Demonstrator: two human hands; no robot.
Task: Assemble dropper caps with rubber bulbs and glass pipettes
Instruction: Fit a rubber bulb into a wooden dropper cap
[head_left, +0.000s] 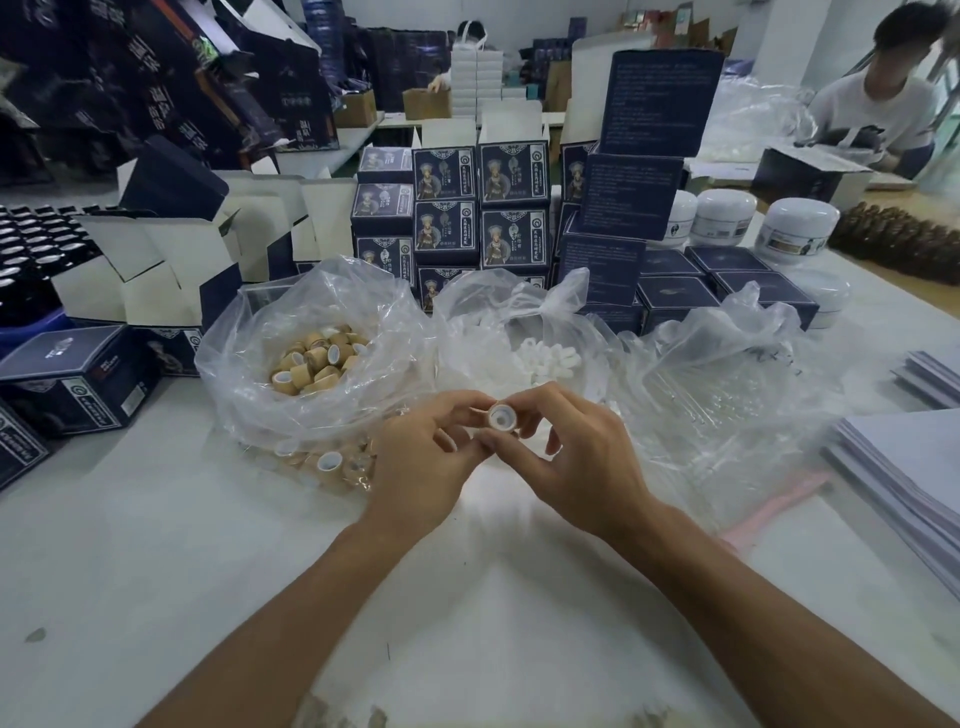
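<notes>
Both hands are meeting over the white table (156, 545), centre frame. The right hand (576, 457) is pinching a dropper cap (502, 417) between thumb and fingers, its open white inside facing the camera; the cap is sitting at 10 o'clock of that hand, at its fingertips. The left hand (421, 457) is closing fingers on the cap's left side, cap at its 1 o'clock; a white piece seems to be there, too small to tell. Bag of tan caps (317, 358) lying at 10 o'clock of the hands, bag of white rubber bulbs (540, 353) at 12, bag of glass pipettes (727, 395) at 2. Dark blue boxes (483, 208) stacked behind the bags.
</notes>
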